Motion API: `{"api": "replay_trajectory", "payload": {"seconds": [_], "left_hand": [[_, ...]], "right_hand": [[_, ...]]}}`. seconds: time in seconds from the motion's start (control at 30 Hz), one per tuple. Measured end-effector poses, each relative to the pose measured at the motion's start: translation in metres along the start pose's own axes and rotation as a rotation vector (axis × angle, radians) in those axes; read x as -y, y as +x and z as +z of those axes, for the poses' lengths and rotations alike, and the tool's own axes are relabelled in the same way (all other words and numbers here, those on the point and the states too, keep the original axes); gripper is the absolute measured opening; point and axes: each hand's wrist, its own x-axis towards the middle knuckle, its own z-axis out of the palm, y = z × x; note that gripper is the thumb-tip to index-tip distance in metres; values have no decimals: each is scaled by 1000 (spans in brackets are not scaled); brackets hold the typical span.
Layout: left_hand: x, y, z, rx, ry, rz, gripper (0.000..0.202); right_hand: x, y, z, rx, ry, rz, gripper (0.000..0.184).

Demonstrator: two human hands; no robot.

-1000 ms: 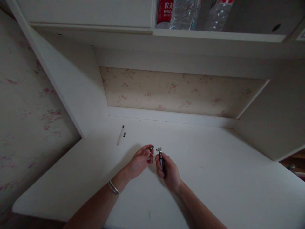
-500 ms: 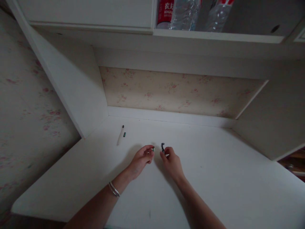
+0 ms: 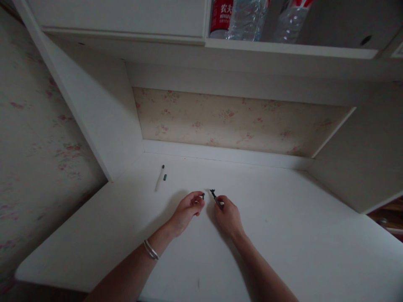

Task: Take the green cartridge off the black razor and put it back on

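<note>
My left hand (image 3: 188,212) pinches a small dark green razor cartridge (image 3: 203,196) between thumb and fingertips. Across a narrow gap, my right hand (image 3: 228,216) is closed round a dark razor handle (image 3: 214,196), its forked head pointing away and toward the left hand. The cartridge and the handle are apart, both just above the white desk (image 3: 283,235). Further left on the desk lie a second small dark green cartridge (image 3: 165,177) and a slim white stick with a dark tip, like a toothbrush (image 3: 159,179).
A white cabinet overhangs the desk, with plastic water bottles (image 3: 245,19) on its open shelf (image 3: 289,48). White side panels (image 3: 91,105) stand left and right. Floral wallpaper (image 3: 220,119) covers the back wall. Two silver bangles (image 3: 151,250) circle the left wrist.
My right hand has turned the razor handle, so its head now tilts left and more of the handle shows. The left hand has stayed nearly still.
</note>
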Motion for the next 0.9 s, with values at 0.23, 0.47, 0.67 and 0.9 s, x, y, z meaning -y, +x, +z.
{"api": "replay_trajectory", "payload": {"seconds": [0.23, 0.47, 0.67, 0.9], "left_hand": [[2, 0, 0, -29, 65, 9, 42], [1, 1, 1, -88, 149, 30, 44], [4, 3, 2, -196, 262, 182, 45], [2, 0, -2, -395, 582, 378, 42]], "right_hand": [[-3, 5, 3, -118, -59, -78, 19], [-6, 6, 9, -46, -77, -98, 22], [-2, 4, 9, 29, -45, -151, 27], [2, 6, 7, -3, 116, -179, 27]]}}
